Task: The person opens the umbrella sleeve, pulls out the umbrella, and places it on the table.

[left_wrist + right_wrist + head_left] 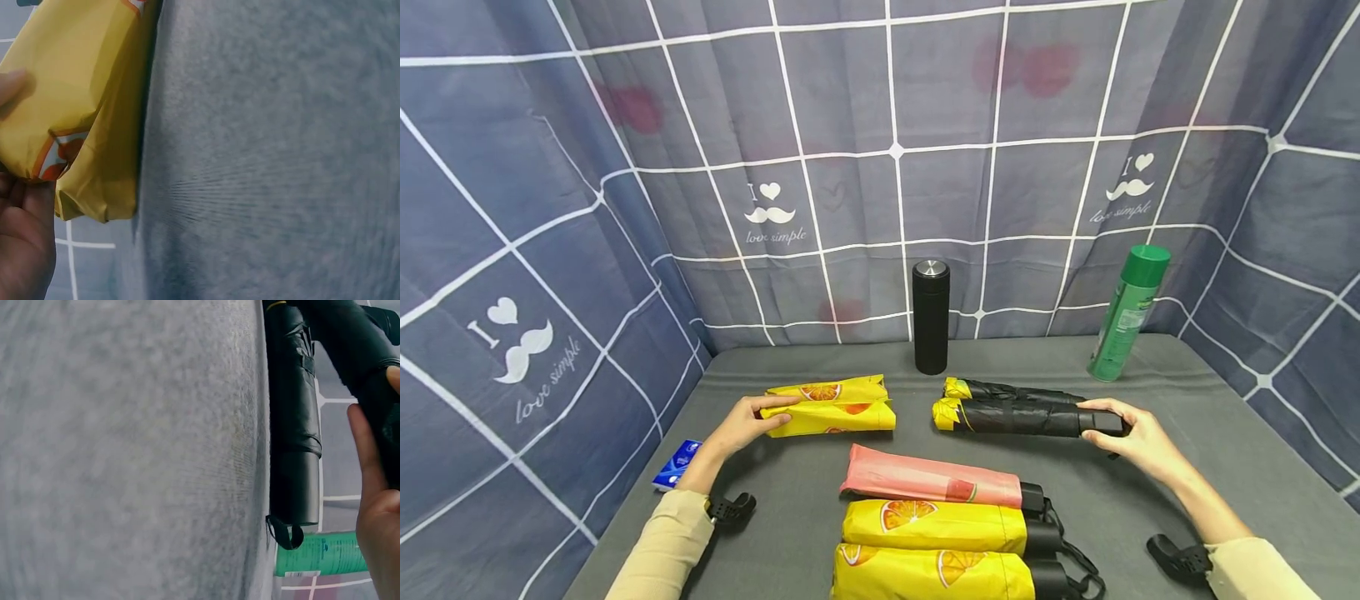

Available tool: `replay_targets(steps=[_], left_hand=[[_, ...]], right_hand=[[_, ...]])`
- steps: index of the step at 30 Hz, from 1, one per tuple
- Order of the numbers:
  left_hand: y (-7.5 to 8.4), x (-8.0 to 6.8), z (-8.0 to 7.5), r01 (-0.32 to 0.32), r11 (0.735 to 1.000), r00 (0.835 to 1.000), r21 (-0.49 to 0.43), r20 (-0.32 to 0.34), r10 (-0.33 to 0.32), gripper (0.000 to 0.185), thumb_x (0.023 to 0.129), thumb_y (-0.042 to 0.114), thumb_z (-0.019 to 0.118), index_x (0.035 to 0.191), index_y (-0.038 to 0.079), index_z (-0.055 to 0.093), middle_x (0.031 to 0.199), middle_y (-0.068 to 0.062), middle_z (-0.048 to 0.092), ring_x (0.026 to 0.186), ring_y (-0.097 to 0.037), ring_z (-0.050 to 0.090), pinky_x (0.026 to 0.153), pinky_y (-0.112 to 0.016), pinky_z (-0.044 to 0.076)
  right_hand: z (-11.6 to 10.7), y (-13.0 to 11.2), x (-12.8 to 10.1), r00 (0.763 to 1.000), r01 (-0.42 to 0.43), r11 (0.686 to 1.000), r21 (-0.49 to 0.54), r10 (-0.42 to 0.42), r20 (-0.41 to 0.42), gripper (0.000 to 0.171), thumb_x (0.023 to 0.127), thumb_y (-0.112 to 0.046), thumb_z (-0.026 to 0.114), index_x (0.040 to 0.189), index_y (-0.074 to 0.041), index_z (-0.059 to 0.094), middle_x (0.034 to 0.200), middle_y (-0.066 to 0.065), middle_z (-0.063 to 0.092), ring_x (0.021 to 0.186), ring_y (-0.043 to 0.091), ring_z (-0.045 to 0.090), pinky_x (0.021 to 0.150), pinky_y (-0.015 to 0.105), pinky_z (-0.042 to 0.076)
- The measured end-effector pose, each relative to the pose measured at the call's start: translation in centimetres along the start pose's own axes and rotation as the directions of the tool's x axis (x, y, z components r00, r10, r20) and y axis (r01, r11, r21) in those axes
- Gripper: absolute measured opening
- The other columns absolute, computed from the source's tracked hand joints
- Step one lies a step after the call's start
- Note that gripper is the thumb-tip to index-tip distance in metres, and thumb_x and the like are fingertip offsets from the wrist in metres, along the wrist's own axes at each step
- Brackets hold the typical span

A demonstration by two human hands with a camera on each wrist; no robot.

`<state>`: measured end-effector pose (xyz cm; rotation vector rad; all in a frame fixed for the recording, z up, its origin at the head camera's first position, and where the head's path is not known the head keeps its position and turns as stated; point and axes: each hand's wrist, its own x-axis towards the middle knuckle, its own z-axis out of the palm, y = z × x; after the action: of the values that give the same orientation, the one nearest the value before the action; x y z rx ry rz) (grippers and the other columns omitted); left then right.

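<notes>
On the left, my left hand (737, 432) pinches the near end of a flat yellow umbrella sleeve (838, 419) printed with orange slices. A second yellow sleeve (859, 388) lies just behind it. In the left wrist view, the thumb presses on the yellow fabric (69, 69), with fingers underneath. Over on the right, my right hand (1138, 437) grips the handle end of a folded black umbrella (1022, 417) with a yellow tip. Another folded black umbrella (294, 412) lies behind it, its wrist loop hanging off the handle. Part of the right hand is out of frame in its wrist view.
In front lie a pink sleeved umbrella (936, 477) and two yellow sleeved umbrellas, one nearer (925, 575) than the other (955, 527). A black flask (931, 321) and a green spray can (1129, 317) stand at the back. A blue packet (679, 464) sits beside the left forearm.
</notes>
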<state>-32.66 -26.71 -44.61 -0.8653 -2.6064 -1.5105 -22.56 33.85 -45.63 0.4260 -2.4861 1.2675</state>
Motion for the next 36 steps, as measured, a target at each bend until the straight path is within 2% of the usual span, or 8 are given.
replay_targets(steps=[4,7,11,15,22,26,31,36], left_hand=[[1.6,-0.3,0.0,0.022,1.0,1.0,0.007,-0.002,-0.022,0.034,0.087,0.005,0.067,0.119,-0.005,0.063,0.104,-0.017,0.063,0.068,-0.006,0.048,0.055,-0.019,0.041],[3.0,-0.5,0.1,0.049,0.999,0.999,0.021,0.0,-0.049,0.033,0.088,0.003,0.065,0.119,-0.008,0.061,0.11,-0.021,0.062,0.071,-0.007,0.048,0.057,-0.02,0.042],[3.0,-0.5,0.2,0.053,0.998,0.999,0.026,-0.009,-0.053,0.033,0.088,0.004,0.066,0.119,-0.006,0.062,0.117,-0.022,0.06,0.08,-0.008,0.05,0.062,-0.02,0.043],[2.8,-0.5,0.4,0.041,0.998,0.999,0.041,-0.025,-0.04,0.033,0.087,0.005,0.067,0.118,-0.005,0.063,0.119,-0.021,0.06,0.089,-0.009,0.051,0.069,-0.02,0.045],[2.5,-0.7,0.6,0.033,0.997,0.998,0.065,-0.058,-0.029,0.032,0.087,0.005,0.067,0.117,-0.005,0.064,0.117,-0.02,0.061,0.083,-0.009,0.05,0.065,-0.021,0.044],[2.6,-0.8,0.7,0.024,0.995,0.996,0.093,-0.083,-0.017,0.03,0.086,0.004,0.068,0.115,-0.004,0.065,0.115,-0.02,0.062,0.082,-0.01,0.051,0.065,-0.02,0.044],[2.4,-1.0,0.9,0.012,0.988,0.994,0.157,-0.107,0.005,0.03,0.085,0.002,0.069,0.114,-0.004,0.066,0.114,-0.019,0.063,0.097,-0.018,0.055,0.077,-0.022,0.046],[1.9,-1.1,1.4,-0.024,0.97,0.988,0.243,-0.142,0.059,0.031,0.083,0.001,0.071,0.113,-0.002,0.067,0.113,-0.017,0.064,0.106,-0.029,0.056,0.088,-0.036,0.045]], right_hand=[[-0.2,0.5,0.0,1.0,-0.017,1.0,-0.01,0.017,0.003,0.039,0.08,-0.013,0.076,0.117,-0.007,0.064,0.101,-0.016,0.061,0.063,0.006,0.054,0.052,0.024,0.046],[-0.3,0.8,0.0,1.0,-0.017,1.0,-0.013,0.018,0.007,0.039,0.08,-0.014,0.076,0.117,-0.007,0.063,0.103,-0.018,0.06,0.065,0.007,0.054,0.053,0.024,0.046],[-0.4,1.4,0.0,1.0,-0.02,0.999,-0.047,0.021,0.006,0.039,0.08,-0.016,0.077,0.117,-0.009,0.065,0.106,-0.018,0.061,0.07,0.006,0.051,0.056,0.023,0.044],[-0.4,1.9,-0.1,1.0,-0.025,0.991,-0.134,0.025,-0.001,0.04,0.079,-0.022,0.078,0.115,-0.012,0.067,0.107,-0.006,0.064,0.074,0.003,0.051,0.06,0.019,0.042],[-0.3,2.3,-0.3,1.0,-0.011,0.97,-0.242,0.012,0.006,0.039,0.076,-0.029,0.08,0.113,-0.019,0.069,0.111,0.005,0.065,0.099,-0.007,0.05,0.075,0.012,0.038],[-0.3,2.3,-0.3,1.0,0.008,0.96,-0.28,-0.006,0.009,0.039,0.075,-0.029,0.08,0.112,-0.019,0.069,0.111,0.007,0.066,0.102,0.004,0.053,0.077,0.015,0.037],[-0.1,2.4,-0.4,1.0,0.027,0.949,-0.315,-0.022,0.018,0.039,0.074,-0.029,0.082,0.11,-0.02,0.069,0.11,0.007,0.066,0.102,0.026,0.057,0.078,0.019,0.038],[-0.1,2.6,-0.5,0.999,0.021,0.953,-0.303,-0.01,0.037,0.038,0.076,-0.028,0.08,0.111,-0.019,0.068,0.112,0.007,0.065,0.105,0.028,0.056,0.08,0.023,0.04]])
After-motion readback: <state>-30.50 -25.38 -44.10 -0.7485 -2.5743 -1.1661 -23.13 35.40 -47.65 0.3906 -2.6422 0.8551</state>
